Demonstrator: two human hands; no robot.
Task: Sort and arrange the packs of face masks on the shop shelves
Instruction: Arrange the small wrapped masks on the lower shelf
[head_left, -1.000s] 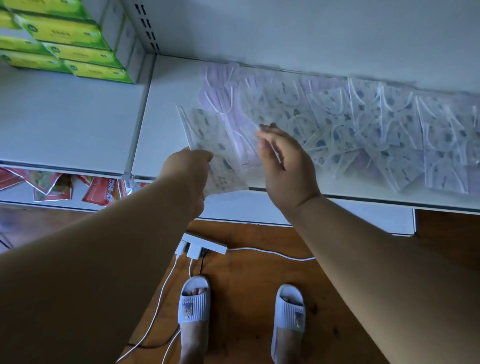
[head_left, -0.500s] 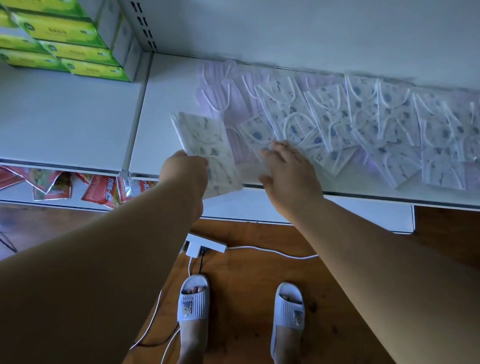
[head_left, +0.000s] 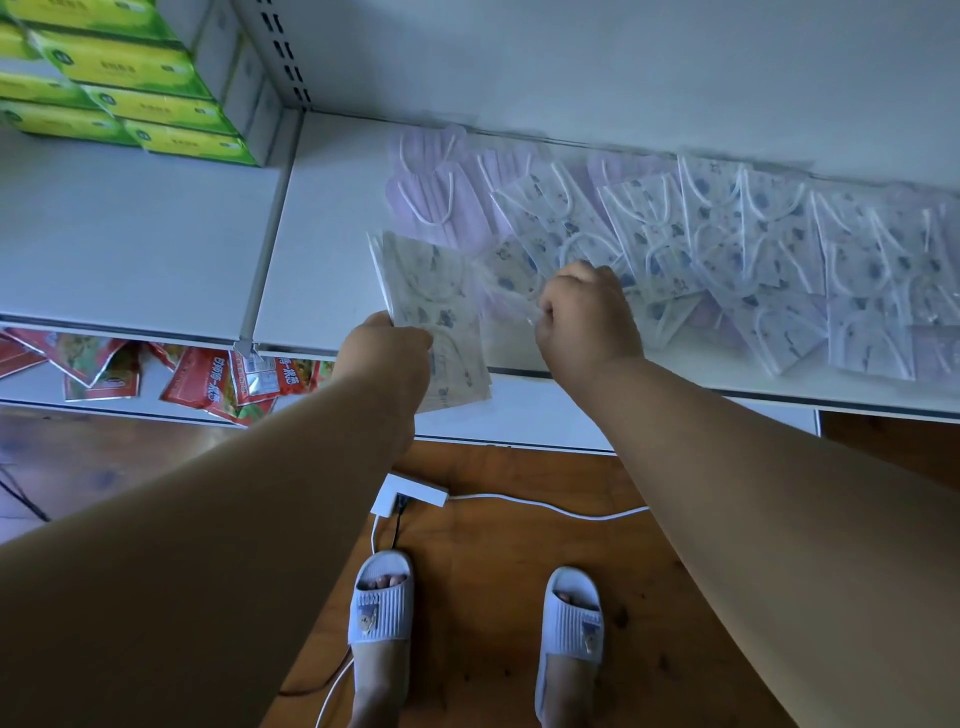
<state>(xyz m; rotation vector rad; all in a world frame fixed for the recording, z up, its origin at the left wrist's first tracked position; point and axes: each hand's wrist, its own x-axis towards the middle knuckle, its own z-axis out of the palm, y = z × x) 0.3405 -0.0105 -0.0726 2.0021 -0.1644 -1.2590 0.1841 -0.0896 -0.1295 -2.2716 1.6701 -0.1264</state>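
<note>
Two bare arms are seen, with no sleeves, and nothing is worn on the wrists or on the left hand (head_left: 384, 353) and the right hand (head_left: 587, 312). On the feet, pale blue rubber slide sandals with ridged straps (head_left: 382, 605) are worn. A small yellow badge is set on each strap. The toes are left open at the front.

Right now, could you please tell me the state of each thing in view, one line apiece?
Left hand: closed on a stack of printed mask packs, held tilted over the shelf edge.
Right hand: fingers pinched on a clear pack lying on the shelf.
Loose mask packs: spread flat, overlapping, unsorted.
Purple mask packs: lying at the row's left end.
Green boxes: stacked, closed.
Red sachets: scattered on the lower shelf.
</note>
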